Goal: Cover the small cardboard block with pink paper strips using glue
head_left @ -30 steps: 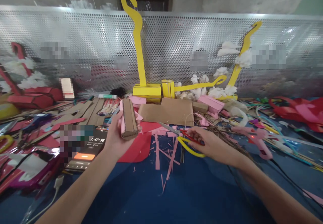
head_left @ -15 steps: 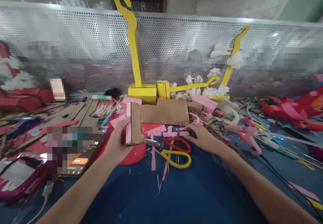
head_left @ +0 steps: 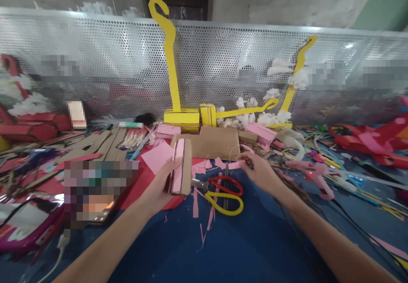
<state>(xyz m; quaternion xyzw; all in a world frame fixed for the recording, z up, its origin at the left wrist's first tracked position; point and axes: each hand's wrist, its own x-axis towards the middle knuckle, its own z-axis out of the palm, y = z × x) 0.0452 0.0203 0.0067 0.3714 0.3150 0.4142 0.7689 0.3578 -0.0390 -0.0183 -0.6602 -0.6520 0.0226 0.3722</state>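
My left hand [head_left: 162,181] grips a small cardboard box [head_left: 186,168] with a pink paper strip down its side, held upright over red paper [head_left: 137,189]. My right hand [head_left: 256,168] is curled with its thumb and fingertips together at the end of a pink paper strip [head_left: 234,165]. Scissors [head_left: 225,202] with red and yellow handles lie between my hands, their blades pointing left toward the box. Pink paper scraps [head_left: 195,204] are scattered around them. A square of pink paper [head_left: 156,156] lies beside my left hand.
Yellow hook-topped pieces [head_left: 172,74] stand behind a flat cardboard piece [head_left: 216,142], against a perforated metal screen [head_left: 210,62]. A pink glue gun [head_left: 315,176] with a black cord lies to the right. On the left are a phone [head_left: 98,213] and cardboard strips [head_left: 110,145].
My left hand has moved slightly right and turned the box so more of its pink side shows. My right hand's fingers have drawn together at the pink strip, which has shifted.
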